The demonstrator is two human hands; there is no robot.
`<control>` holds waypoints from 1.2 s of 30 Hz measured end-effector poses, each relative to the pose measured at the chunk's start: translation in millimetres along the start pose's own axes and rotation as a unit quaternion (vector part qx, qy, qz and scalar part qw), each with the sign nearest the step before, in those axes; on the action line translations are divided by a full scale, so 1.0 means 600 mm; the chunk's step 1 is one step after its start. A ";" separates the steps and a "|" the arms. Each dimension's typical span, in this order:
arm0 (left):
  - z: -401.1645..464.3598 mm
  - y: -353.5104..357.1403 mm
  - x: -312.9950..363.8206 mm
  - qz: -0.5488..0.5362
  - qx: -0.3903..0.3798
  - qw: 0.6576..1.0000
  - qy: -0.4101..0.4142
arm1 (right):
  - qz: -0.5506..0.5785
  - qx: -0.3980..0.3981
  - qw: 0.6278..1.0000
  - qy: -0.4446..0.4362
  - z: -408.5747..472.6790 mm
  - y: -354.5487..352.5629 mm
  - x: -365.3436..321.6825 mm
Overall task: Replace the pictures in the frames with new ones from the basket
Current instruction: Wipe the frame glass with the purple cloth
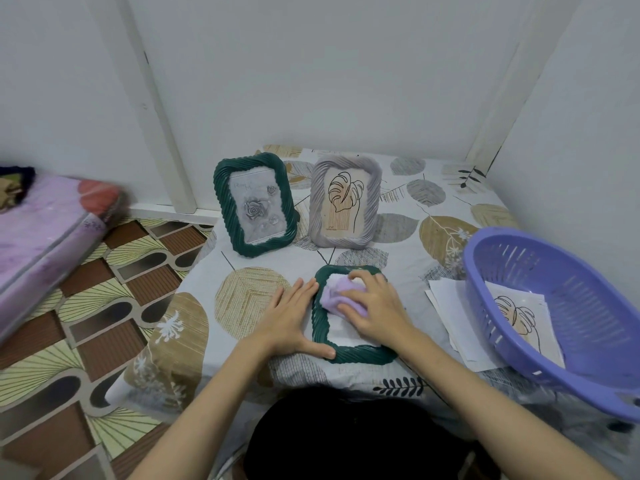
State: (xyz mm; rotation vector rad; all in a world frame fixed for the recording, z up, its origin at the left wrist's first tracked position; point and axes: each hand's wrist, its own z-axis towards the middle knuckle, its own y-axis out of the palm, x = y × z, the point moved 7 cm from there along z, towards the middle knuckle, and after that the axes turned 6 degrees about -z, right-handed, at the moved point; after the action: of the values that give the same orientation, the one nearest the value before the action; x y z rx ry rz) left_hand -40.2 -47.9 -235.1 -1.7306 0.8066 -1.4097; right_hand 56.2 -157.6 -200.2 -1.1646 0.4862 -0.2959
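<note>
A dark green frame [360, 355] lies flat on the leaf-print sheet [249, 299] in front of me. My left hand [294, 317] rests flat against its left edge, thumb along the bottom corner. My right hand [374, 306] presses a crumpled lilac cloth [337, 294] onto the frame's pale centre. Behind stand two upright frames: a green one [254, 204] with a grey rose picture and a grey one [344, 200] with a line-drawn leaf picture. The purple basket [561, 306] at the right holds a leaf picture [519, 317].
Loose white sheets [450, 306] lie beside the basket's left side. A folded pink mattress [45, 237] sits at the left on the patterned floor [104, 306]. White walls close in behind and to the right.
</note>
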 end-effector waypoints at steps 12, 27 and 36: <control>-0.001 0.001 0.000 0.013 -0.008 1.000 0.008 | 0.009 -0.057 0.994 -0.090 -0.072 -0.022 -0.013; -0.010 -0.006 0.010 -0.015 -0.046 0.999 -0.013 | -0.091 -0.112 0.984 0.107 -0.111 -0.060 0.040; -0.033 -0.010 0.041 -0.049 -0.048 0.996 -0.050 | 0.152 -0.123 0.961 0.195 -0.147 -0.112 0.086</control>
State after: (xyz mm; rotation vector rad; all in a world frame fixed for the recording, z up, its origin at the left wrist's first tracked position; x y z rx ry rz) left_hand -54.8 -68.4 -215.1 -1.9227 0.7544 -1.3550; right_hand 57.1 -277.5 -176.3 -1.2557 1.0627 -0.2014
